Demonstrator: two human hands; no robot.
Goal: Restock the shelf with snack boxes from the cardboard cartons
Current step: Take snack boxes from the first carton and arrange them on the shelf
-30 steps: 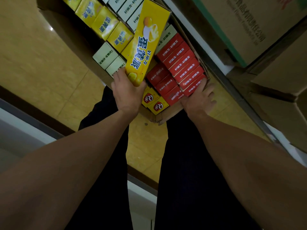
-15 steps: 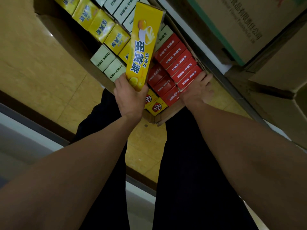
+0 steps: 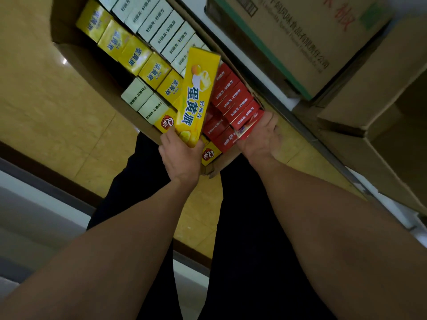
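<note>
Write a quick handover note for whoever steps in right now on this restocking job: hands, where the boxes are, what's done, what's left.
Left hand: grips the lower end of a long yellow snack box, held up over the open carton.
Right hand: at the carton's near right corner, fingers on the nearest red box, which sits tilted up out of its row.
Carton: on the floor, mostly full, with rows of yellow boxes, pale green boxes and red boxes.
Done: one yellow box pulled out.
Left: finish lifting the red box, shelve both, then keep unloading. The shelf slot is not in view.
</note>
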